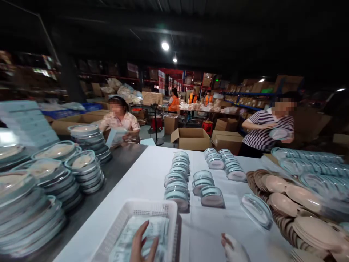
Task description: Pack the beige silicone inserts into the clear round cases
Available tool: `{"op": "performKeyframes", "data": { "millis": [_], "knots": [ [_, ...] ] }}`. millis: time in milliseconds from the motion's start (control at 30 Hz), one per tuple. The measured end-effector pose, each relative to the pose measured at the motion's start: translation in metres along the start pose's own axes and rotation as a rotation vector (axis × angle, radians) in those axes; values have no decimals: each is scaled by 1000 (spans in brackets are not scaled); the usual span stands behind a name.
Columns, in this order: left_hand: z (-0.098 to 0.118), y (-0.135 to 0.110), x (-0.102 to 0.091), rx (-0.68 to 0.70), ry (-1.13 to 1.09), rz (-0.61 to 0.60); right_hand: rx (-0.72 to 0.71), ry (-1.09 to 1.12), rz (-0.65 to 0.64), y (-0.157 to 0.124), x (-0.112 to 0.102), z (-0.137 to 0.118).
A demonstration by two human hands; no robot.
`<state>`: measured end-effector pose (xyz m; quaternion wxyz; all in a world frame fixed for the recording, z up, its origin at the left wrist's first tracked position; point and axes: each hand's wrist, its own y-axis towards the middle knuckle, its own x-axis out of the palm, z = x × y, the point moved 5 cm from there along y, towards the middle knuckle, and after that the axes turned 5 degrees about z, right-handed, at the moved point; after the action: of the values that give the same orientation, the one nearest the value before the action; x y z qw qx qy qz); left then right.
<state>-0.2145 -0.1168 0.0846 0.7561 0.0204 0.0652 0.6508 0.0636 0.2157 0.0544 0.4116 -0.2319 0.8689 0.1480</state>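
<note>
My left hand (143, 244) is over a white plastic basket (174, 214), with thumb and fingers apart and nothing visible between them. Flat pale-blue packets (128, 236) lie in the basket beneath it; whether the fingertips touch them I cannot tell. At the bottom edge, my right hand (233, 249) appears in a whitish covering with bare fingertips. It is blurred and partly cut off, over the white tabletop (201, 233). Beyond it stand rows of clear-wrapped, pale-blue oval packs (178, 185). One larger wrapped oval pack (256, 211) lies alone to the right.
Tall stacks of wrapped oval dishes (84, 171) fill the dark table on the left. Beige divided plates (283, 203) and more wrapped packs (313, 167) crowd the right. Two co-workers handle items across the tables. Open cardboard boxes (191, 140) stand beyond the far edge.
</note>
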Motion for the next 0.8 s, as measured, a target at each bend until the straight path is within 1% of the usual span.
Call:
{"op": "performKeyframes", "data": {
  "millis": [33, 67, 100, 167, 233, 300, 333, 367, 400, 433, 467, 500, 567, 633, 667, 700, 733, 767, 800],
  "knots": [
    [3, -8, 23, 36, 57, -38, -13, -97, -34, 8, 0, 1],
    [4, -13, 42, 69, 107, -78, -54, -198, -47, 17, -1, -5],
    [4, -17, 59, 101, 147, -123, -121, -287, -55, 27, -1, -17],
    [4, -18, 86, 149, 203, -234, -284, -381, -101, 56, 5, -60],
    [4, -14, 110, 178, 245, -360, -449, -436, -189, 93, 21, -115],
    [3, -3, 136, 199, 305, -463, -542, -474, -234, 137, 43, -169],
    [2, 5, 150, 208, 346, -490, -571, -507, -245, 160, 55, -190],
    [1, 15, 163, 223, 395, -507, -575, -551, -251, 182, 67, -206],
    [-1, 27, 175, 241, 455, -506, -562, -601, -251, 203, 77, -215],
    [-3, 41, 185, 263, 524, -490, -541, -647, -243, 222, 86, -217],
    [-6, 54, 192, 288, 597, -470, -520, -689, -223, 238, 91, -214],
    [-9, 68, 196, 311, 669, -452, -499, -726, -201, 251, 95, -205],
    [-15, 92, 198, 325, 784, -443, -472, -795, -180, 270, 95, -179],
    [-18, 110, 194, 291, 840, -516, -447, -867, -190, 282, 89, -156],
    [-18, 115, 192, 259, 857, -573, -432, -884, -196, 288, 84, -152],
    [-16, 120, 191, 225, 875, -629, -429, -872, -190, 294, 80, -157],
    [-13, 124, 190, 196, 893, -676, -440, -826, -179, 302, 77, -169],
    [-8, 127, 190, 186, 901, -711, -458, -747, -170, 312, 77, -190],
    [-2, 130, 190, 199, 895, -736, -488, -642, -158, 324, 81, -217]
  ]
}}
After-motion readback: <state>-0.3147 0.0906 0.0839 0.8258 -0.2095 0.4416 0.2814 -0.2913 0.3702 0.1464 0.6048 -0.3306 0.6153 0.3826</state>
